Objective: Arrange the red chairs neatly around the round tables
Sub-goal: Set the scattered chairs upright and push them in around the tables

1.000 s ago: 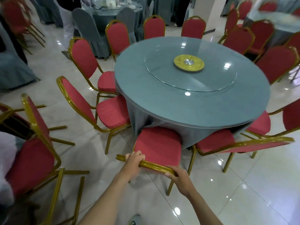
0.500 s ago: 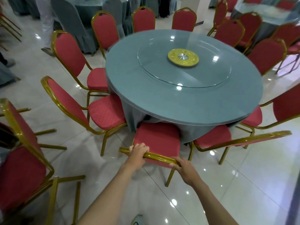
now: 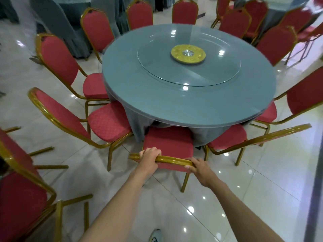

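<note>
A red chair (image 3: 168, 143) with a gold frame stands right in front of me, its seat tucked partly under the round grey table (image 3: 174, 103). My left hand (image 3: 150, 157) grips the gold top rail of its backrest on the left. My right hand (image 3: 201, 167) holds the same rail on the right. Several more red chairs ring the table, such as one on the left (image 3: 108, 122) and one on the right (image 3: 229, 137), their seats pointing in under the tabletop.
A glass turntable with a gold hub (image 3: 188, 54) lies on the table. Loose red chairs (image 3: 19, 193) stand jumbled at my near left. Grey-covered chairs (image 3: 57, 23) and another table (image 3: 283, 11) stand behind. The floor is glossy tile; my shoe (image 3: 155, 235) shows below.
The chair I hold has slid forward, its seat going further under the table's edge. Both hands have kept their grip on the top rail.
</note>
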`<state>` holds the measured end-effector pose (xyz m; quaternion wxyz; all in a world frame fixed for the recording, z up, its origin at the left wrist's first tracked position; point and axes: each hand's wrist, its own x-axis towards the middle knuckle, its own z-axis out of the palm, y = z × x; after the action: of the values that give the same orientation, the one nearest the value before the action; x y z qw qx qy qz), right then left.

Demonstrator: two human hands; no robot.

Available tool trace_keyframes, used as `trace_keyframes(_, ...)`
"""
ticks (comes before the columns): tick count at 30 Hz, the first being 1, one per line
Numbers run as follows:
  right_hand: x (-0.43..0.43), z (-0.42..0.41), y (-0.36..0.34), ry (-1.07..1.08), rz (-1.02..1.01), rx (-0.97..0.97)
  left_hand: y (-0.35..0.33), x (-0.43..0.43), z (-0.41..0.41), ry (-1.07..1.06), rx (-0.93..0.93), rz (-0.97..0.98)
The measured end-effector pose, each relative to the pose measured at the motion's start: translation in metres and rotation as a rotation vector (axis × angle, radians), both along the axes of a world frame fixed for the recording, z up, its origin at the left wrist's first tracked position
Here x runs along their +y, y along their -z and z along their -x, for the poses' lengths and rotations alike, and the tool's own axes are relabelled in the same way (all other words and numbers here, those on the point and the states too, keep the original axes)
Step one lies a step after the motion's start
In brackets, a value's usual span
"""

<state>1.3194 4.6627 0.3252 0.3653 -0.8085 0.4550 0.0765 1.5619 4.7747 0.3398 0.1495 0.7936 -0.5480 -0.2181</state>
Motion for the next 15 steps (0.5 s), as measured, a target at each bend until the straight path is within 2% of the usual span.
trace_keyframes(8, 0.033, -0.001, 0.008, 0.235, 0.065, -0.016, 0.004, 0.008, -0.008, -0.025, 0.248, 0.121)
trace_keyframes(11, 0.044, -0.01, 0.0, 0.296, 0.014, 0.005, -0.003, 0.011, -0.009, -0.028, 0.28, 0.12)
trace_keyframes(15, 0.053, -0.009, -0.002, 0.297, 0.049, -0.018, -0.013, 0.012, -0.01, 0.004, 0.323, 0.08)
